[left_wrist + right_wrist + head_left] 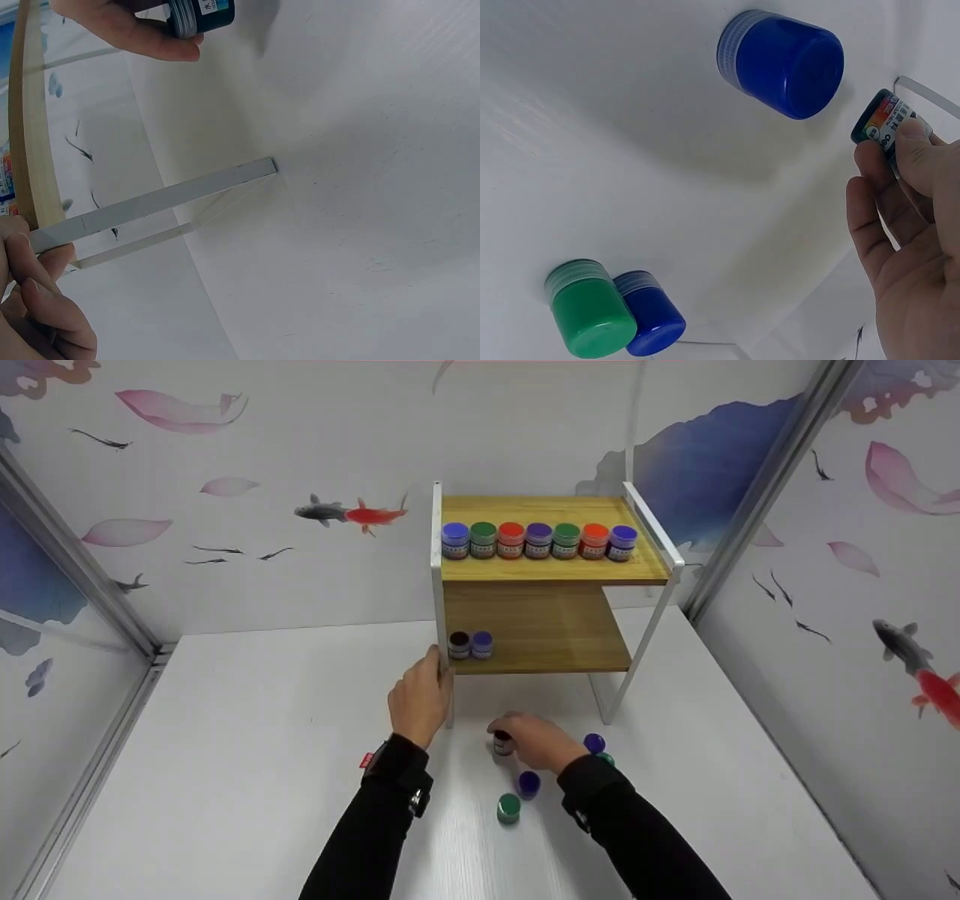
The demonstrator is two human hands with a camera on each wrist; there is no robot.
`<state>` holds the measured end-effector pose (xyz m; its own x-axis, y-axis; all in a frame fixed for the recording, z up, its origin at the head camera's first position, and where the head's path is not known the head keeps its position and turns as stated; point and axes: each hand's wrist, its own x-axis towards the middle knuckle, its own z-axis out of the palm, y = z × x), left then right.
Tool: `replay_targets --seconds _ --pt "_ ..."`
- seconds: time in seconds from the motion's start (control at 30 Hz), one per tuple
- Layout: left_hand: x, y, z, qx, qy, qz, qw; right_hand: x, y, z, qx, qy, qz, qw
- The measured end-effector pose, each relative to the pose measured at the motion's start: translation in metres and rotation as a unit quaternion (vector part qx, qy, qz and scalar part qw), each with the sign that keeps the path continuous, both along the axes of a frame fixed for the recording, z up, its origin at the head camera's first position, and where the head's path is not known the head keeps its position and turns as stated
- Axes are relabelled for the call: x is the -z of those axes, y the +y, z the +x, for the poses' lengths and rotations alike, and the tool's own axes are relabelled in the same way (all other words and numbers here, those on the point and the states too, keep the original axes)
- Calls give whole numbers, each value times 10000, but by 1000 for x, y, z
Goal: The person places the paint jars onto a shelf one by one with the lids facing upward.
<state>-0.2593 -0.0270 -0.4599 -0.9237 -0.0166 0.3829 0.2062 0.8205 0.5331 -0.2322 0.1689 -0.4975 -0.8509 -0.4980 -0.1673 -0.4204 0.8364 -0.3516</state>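
Observation:
My left hand (420, 699) grips the white front left post (172, 196) of a small two-tier shelf, close to the lower board (540, 637). In the left wrist view its fingers (52, 300) curl around that post. Between thumb and fingers my right hand (536, 740) pinches a small dark paint jar (885, 120) with a printed label, in front of the shelf and close over the table. Nearer to me stand a blue jar (529, 784) and a green jar (508, 808). Beyond the right wrist are another blue jar (594, 743) and a partly hidden green one (605, 759).
Several blue, green and red-orange jars (511, 541) line the upper board (540, 571). A dark-lidded jar (459, 645) and a blue-lidded jar (482, 644) sit at the lower board's left end. Printed walls (322, 577) enclose the white table (225, 750).

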Motion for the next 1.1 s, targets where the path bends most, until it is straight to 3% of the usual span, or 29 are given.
replay_targets --seconds 0.2,0.53,0.83,1.1 --pt "-1 1 0 4 -50 11 10000 -5 4 -5 -98 104 -81 9999" --pt "-3 1 1 2 -193 56 9998 -27 8 -12 121 30 -399 9991" --pt "-3 1 1 15 -103 53 9999 -48 12 -14 357 109 -308 9988" --pt "1 0 0 24 44 29 10000 -63 13 -12 -12 285 -253 9993"
